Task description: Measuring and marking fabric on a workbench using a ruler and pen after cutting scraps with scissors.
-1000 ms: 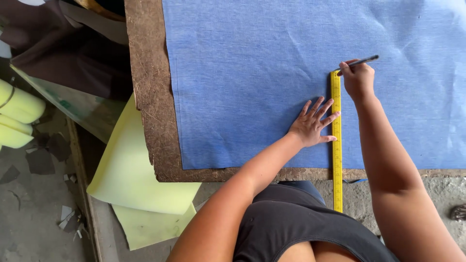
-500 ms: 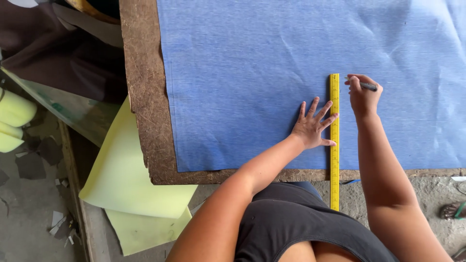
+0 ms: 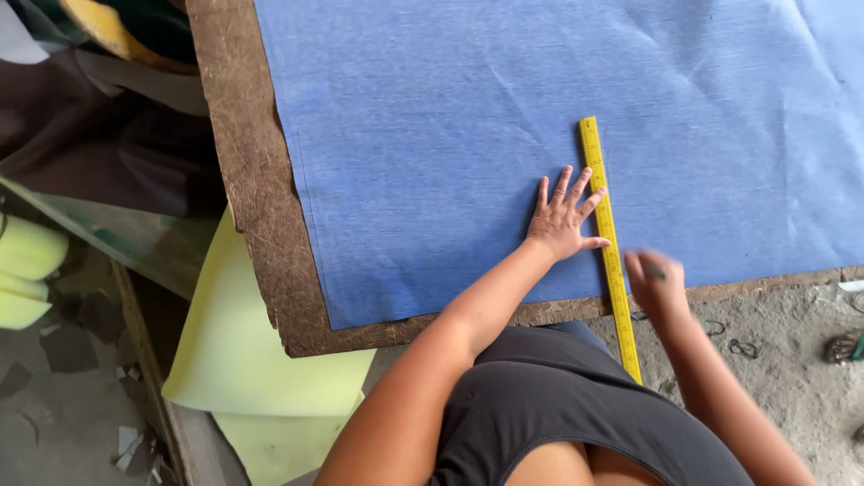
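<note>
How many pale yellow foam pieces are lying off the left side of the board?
3 that I can see: one large sheet by the board's near left corner, another under it, and a stack at the far left edge. More may be hidden.

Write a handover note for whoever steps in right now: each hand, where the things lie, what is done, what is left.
Left hand: flat, fingers spread, pressing on the blue fabric with the fingertips against the yellow ruler.
Right hand: blurred, closed around a dark marking tool too blurred to identify, just right of the ruler near the fabric's near edge.
Things: fabric spread over a brown fibre board; the ruler lies across the fabric and overhangs the near edge.
Done: ruler placed and held. Whether a line is drawn along it cannot be told.
Left: check for the mark before lifting the ruler.
</note>
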